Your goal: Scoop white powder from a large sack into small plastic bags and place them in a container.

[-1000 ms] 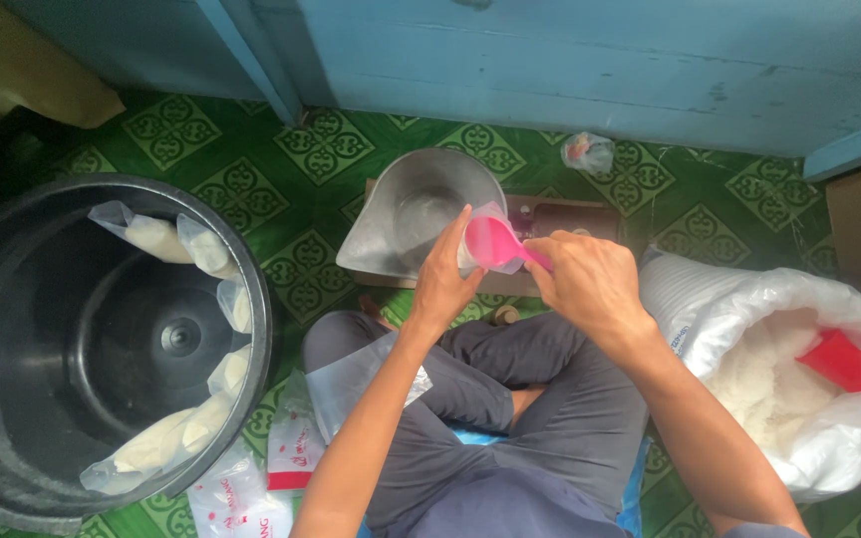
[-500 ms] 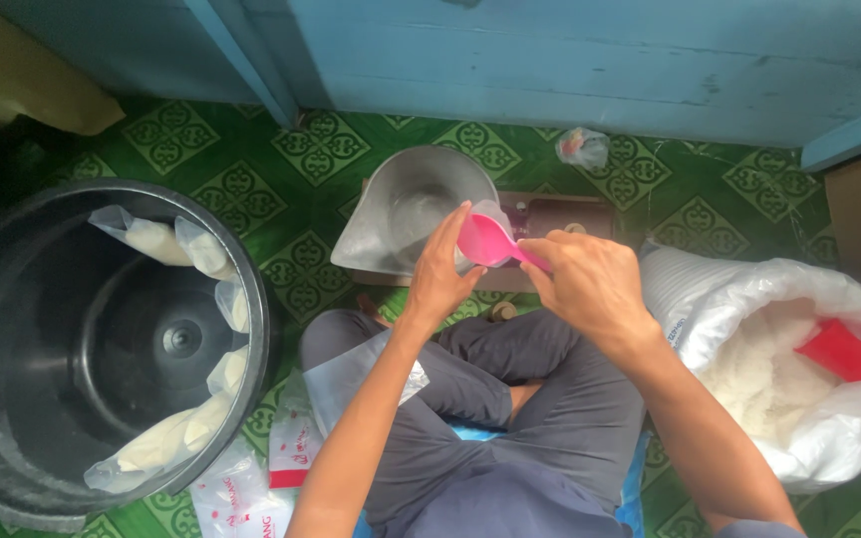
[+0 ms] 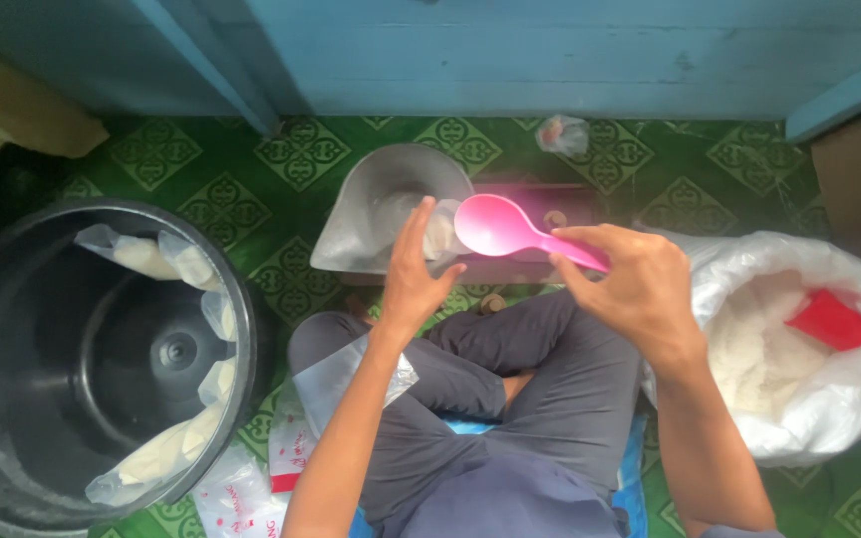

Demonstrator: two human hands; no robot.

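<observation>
My right hand (image 3: pixel 635 289) grips the handle of a pink plastic spoon (image 3: pixel 502 228), whose empty bowl points left and faces up. My left hand (image 3: pixel 416 271) holds a small clear plastic bag (image 3: pixel 437 231) with white grains in it, over the metal scale pan (image 3: pixel 371 204). The spoon's bowl sits just right of the bag's mouth, apart from it. I sit cross-legged in grey trousers on the green patterned floor.
A big black tub (image 3: pixel 82 349) at the left has filled clear bags (image 3: pixel 137 257) leaning inside its rim. Empty printed bags (image 3: pixel 251 488) lie by my left knee. At the right a white sack (image 3: pixel 799 349) holds white grains and a red scoop (image 3: pixel 829 319). A blue wall runs behind.
My right hand has drawn the pink spoon out of the bag and moved it to the right and up. The left hand still holds the bag over the pan.
</observation>
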